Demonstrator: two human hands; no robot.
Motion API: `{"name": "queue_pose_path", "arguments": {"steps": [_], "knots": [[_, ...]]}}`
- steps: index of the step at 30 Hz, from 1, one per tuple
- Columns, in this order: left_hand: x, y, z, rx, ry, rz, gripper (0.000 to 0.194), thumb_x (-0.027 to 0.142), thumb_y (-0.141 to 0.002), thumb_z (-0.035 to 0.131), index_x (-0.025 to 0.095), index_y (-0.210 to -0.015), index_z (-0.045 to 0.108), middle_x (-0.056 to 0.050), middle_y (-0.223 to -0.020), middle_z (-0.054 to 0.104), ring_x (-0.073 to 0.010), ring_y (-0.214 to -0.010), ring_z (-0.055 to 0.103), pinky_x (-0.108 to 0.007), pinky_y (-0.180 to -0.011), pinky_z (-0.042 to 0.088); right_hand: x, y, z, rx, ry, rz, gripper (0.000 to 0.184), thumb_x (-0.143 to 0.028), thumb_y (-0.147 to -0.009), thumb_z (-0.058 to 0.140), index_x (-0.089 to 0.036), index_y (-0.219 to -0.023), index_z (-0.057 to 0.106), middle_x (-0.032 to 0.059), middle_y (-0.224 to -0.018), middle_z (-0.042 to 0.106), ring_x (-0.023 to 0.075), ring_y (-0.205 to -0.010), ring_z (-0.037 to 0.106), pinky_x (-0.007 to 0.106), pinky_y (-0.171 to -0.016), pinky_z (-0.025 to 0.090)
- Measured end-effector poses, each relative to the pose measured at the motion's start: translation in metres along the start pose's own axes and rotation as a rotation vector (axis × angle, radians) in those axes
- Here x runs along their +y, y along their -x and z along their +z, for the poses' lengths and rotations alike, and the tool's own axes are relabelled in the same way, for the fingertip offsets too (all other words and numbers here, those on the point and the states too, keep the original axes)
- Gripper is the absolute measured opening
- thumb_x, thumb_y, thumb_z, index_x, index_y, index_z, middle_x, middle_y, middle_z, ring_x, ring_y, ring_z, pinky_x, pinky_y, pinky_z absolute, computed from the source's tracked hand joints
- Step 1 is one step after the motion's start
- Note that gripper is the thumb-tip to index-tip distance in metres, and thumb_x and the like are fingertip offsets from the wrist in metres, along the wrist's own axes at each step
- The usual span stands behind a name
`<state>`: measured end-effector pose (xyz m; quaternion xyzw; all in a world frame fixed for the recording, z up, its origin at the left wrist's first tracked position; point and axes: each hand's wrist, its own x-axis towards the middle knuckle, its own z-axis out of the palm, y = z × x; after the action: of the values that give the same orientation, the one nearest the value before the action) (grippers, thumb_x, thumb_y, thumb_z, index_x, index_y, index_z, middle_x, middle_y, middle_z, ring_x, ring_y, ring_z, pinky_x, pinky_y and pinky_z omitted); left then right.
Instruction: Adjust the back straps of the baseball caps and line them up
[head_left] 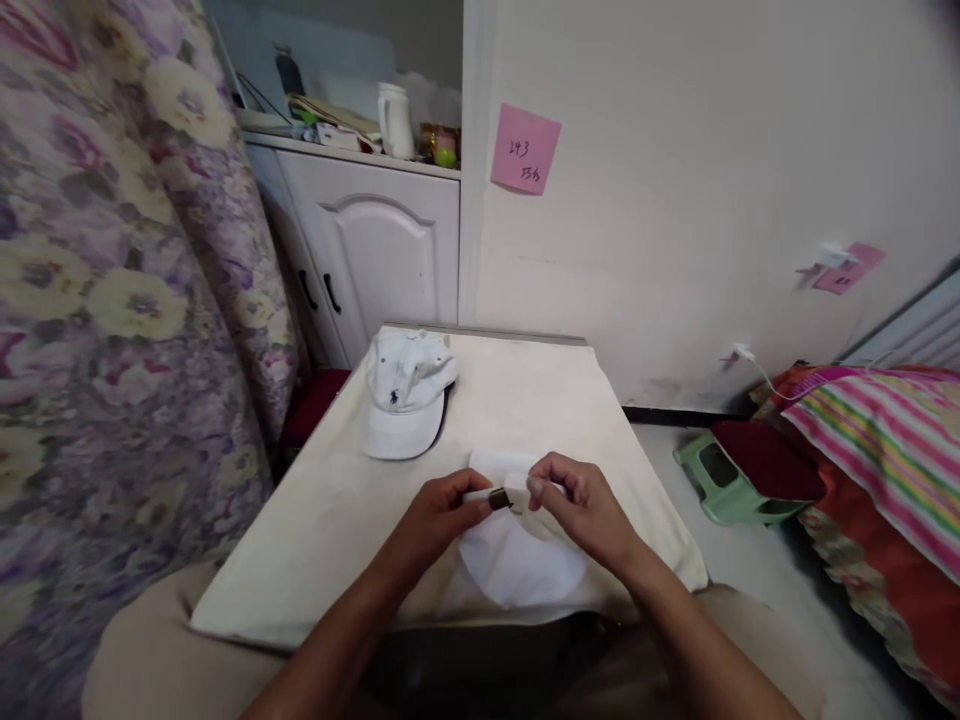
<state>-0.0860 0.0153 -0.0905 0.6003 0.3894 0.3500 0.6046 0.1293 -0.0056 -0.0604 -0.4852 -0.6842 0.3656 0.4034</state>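
The left hand [439, 508] pinches a white cloth strap [477, 495] by its dark, shiny buckle [499, 498]. The right hand [585, 500] seems to pinch the round white cap's [525, 568] opposite strap end — best kept flat, square.

White on held cap [525, 565], dark brown on strap end [499, 498]; white again on far cap [405, 375], with dark blue logo [394, 397], over plain cream cloth [525, 380]. Large cream flowers amid purple and pink on curtain [135, 300]; white on cabinet [386, 250], black on handles [332, 293], pink on notes [525, 148]. Stripes of pink, yellow, green and white on bedcover [892, 430], orange-red on fabric [870, 520] below, pale green on stool [727, 505].
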Motion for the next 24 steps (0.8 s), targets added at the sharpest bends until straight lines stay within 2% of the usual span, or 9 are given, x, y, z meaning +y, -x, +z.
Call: {"name": "queue_pose_path", "arguments": {"steps": [5,12,15,18,21,24], "knots": [[0.006,-0.014,0.016,0.010,0.042,-0.068,0.028,0.040,-0.077,0.070,0.015,-0.084,0.064,0.002,-0.071,0.057,-0.0132,-0.064,0.046,-0.024,-0.059,0.031,0.020,-0.005,-0.014,-0.079,-0.033,0.026,0.022,-0.029,-0.091,0.057,-0.019,-0.073,0.064,-0.0022,-0.064,0.061,0.0113,-0.055,0.044,0.024,-0.052,0.031],[0.009,-0.017,0.033,0.028,-0.030,-0.129,0.025,0.040,-0.078,0.069,0.017,-0.082,0.064,0.002,-0.072,0.057,-0.0145,-0.066,0.046,-0.024,-0.059,0.033,0.043,0.008,-0.020,0.022,-0.185,0.157,0.020,-0.035,-0.084,0.065,-0.019,-0.074,0.064,-0.0027,-0.060,0.057,0.0114,-0.053,0.047,0.023,-0.050,0.034],[0.010,-0.014,0.033,0.043,-0.019,-0.121,0.023,0.038,-0.079,0.068,0.017,-0.082,0.063,0.002,-0.073,0.058,-0.0151,-0.069,0.048,-0.025,-0.062,0.034,0.036,0.008,-0.022,0.051,-0.133,0.126,0.017,-0.032,-0.084,0.066,-0.018,-0.074,0.065,-0.0019,-0.063,0.059,0.0111,-0.055,0.048,0.023,-0.051,0.035],[0.013,-0.011,0.029,0.056,-0.023,-0.095,0.022,0.038,-0.081,0.068,0.016,-0.083,0.063,0.002,-0.073,0.057,-0.0146,-0.068,0.047,-0.025,-0.063,0.034,0.016,-0.001,-0.029,0.057,-0.124,0.108,0.017,-0.030,-0.086,0.063,-0.018,-0.074,0.062,-0.0029,-0.059,0.058,0.0107,-0.053,0.048,0.023,-0.050,0.036],[0.018,-0.008,0.024,0.054,-0.022,-0.063,0.022,0.037,-0.083,0.067,0.016,-0.085,0.063,0.001,-0.075,0.058,-0.0148,-0.070,0.047,-0.025,-0.063,0.033,-0.007,-0.011,-0.036,-0.055,-0.139,0.104,0.013,-0.028,-0.090,0.058,-0.020,-0.079,0.058,-0.0020,-0.065,0.064,0.0104,-0.051,0.052,0.022,-0.050,0.039],[0.022,-0.004,0.023,0.065,-0.002,-0.027,0.022,0.038,-0.084,0.068,0.016,-0.088,0.064,0.001,-0.078,0.058,-0.0154,-0.073,0.048,-0.025,-0.065,0.034,-0.019,-0.016,-0.037,-0.131,-0.099,0.049,0.012,-0.024,-0.091,0.056,-0.020,-0.079,0.057,-0.0031,-0.066,0.064,0.0095,-0.052,0.049,0.021,-0.049,0.036]]}}
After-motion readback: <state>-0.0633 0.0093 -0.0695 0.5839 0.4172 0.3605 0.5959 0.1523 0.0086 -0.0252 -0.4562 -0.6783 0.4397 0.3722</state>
